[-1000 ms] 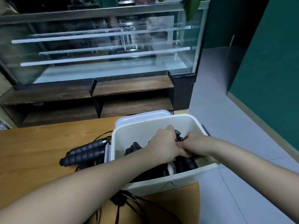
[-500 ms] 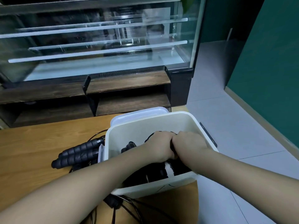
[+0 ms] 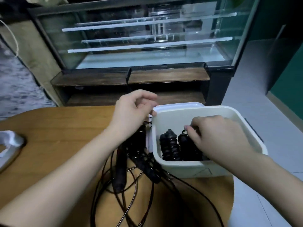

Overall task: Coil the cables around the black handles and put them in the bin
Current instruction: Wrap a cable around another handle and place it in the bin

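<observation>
- Step in hand, as I judge it: you are setting a coiled bundle [image 3: 170,147] down in the white bin [image 3: 246,126] — one pair of handles looks stowed and more wait outside.
- Your right hand [image 3: 219,136] is inside the bin, its fingers [image 3: 191,130] curled down onto the top end of the right-hand handle of the bundle; I cannot tell whether they pinch it or only touch it.
- Your left hand [image 3: 132,112] hovers over the bin's left rim, fingers loosely curled, thumb tip near the lip — it holds nothing that I can see.
- The bundle lies just below and left of your right fingertips, two black handles side by side with cable wrapped round them. Their long axis runs from the near wall of the bin toward the far wall, leaning a little left, and the tapered ends point away from you.
- Below your left wrist, outside the bin, the loose handles [image 3: 120,171] lie on the wooden table [image 3: 57,128] among uncoiled cable [image 3: 131,199]. Their long axis runs roughly toward and away from you, the near ends splayed apart.
- Next move, in my view: let go of the bundle, bring both hands out to the loose handles, gather the pair parallel, then wind the slack cable round them without snagging the other loops.
</observation>
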Demonstrator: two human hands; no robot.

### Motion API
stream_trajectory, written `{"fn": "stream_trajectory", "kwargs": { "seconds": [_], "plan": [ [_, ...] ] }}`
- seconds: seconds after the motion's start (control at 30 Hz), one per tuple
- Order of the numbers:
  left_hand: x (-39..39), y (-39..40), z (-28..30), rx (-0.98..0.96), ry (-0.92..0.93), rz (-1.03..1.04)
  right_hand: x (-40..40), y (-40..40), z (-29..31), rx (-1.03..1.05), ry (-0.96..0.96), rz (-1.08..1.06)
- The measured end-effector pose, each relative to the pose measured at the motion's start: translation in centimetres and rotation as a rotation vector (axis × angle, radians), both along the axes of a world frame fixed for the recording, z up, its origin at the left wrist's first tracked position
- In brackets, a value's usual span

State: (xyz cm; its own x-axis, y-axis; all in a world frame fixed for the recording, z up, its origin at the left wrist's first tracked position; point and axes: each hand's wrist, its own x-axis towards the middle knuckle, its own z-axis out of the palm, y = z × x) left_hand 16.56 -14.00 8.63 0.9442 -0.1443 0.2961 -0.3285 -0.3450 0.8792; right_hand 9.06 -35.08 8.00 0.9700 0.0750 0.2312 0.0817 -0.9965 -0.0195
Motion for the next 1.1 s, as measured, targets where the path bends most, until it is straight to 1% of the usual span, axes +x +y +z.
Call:
{"fn": "stream_trajectory", "kwargs": {
  "seconds": [0.07, 0.1, 0.17, 0.27, 0.37, 0.4, 0.43, 0.6, 0.7, 0.77, 0.8, 0.87, 0.97, 1.03, 1.1],
  "plan": [
    [0.6, 3.8, -0.8, 0.019, -0.001, 0.085, -1.3, 1.9, 0.0, 0.092, -0.088, 0.056],
    [0.9, 5.7, -1.5, 0.082, 0.001, 0.108, -2.0, 3.0, -0.2, 0.117, -0.143, 0.089],
    [1.8, 8.4, -3.3, 0.306, 0.051, 0.068, -3.2, 4.4, -0.8, 0.15, -0.233, 0.137],
    [2.7, 10.4, -6.0, 0.7, 0.231, -0.098, -4.9, 6.2, -1.7, 0.193, -0.242, 0.225],
    [4.0, 10.9, -8.2, 1.077, 0.253, -0.177, -6.2, 7.8, -2.3, 0.199, -0.233, 0.282],
    [4.4, 10.9, -8.7, 1.159, 0.239, -0.184, -6.5, 8.1, -2.5, 0.191, -0.228, 0.297],
    [4.8, 10.8, -9.2, 1.198, 0.23, -0.195, -6.7, 8.5, -2.7, 0.18, -0.218, 0.312],
    [5.2, 9.5, -9.4, 1.226, 0.28, -0.227, -7.1, 10.1, -3.7, 0.13, -0.163, 0.391],
    [5.0, 9.3, -9.2, 1.269, 0.2, -0.173, -6.9, 11.1, -4.0, 0.131, -0.16, 0.393],
    [4.3, 9.6, -8.6, 1.258, 0.126, -0.075, -6.9, 11.5, -4.0, 0.133, -0.152, 0.388],
    [3.9, 9.8, -8.1, 1.216, 0.102, -0.012, -6.8, 11.7, -3.9, 0.136, -0.139, 0.378],
    [2.4, 10.2, -6.5, 1.072, 0.091, 0.086, -6.6, 11.7, -3.7, 0.144, -0.099, 0.345],
    [-0.8, 11.0, -4.0, 0.908, 0.058, 0.186, -6.6, 11.6, -3.2, 0.232, -0.092, 0.301],
    [-4.0, 11.6, -2.3, 0.791, 0.095, 0.209, -6.9, 11.6, -2.2, 0.336, -0.116, 0.291],
    [-6.9, 12.1, -1.1, 0.583, 0.205, 0.161, -7.1, 11.8, -1.2, 0.457, -0.134, 0.291]
  ]
}}
